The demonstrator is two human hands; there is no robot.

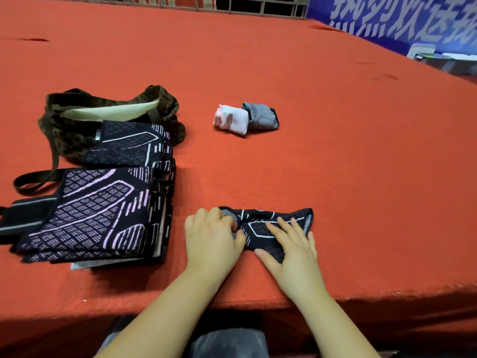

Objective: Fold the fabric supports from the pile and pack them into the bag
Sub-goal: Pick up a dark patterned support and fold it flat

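Black patterned support [268,229] lying long axis left-right, well right of the bag [77,125]. Left hand [214,239] pinching its left end, fingers curled; right hand [289,244] pressing flat, fingers straight. Left nearer the bag.

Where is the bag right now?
The bag lies at the far left of the red table, open, just behind the pile of patterned supports, which overlaps its front.

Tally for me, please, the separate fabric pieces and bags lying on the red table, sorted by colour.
Black patterned pieces: 3, under the hands, near stack, far stack
Pink folded piece: 1
Grey folded piece: 1
Leopard-print bag: 1
Total: 6
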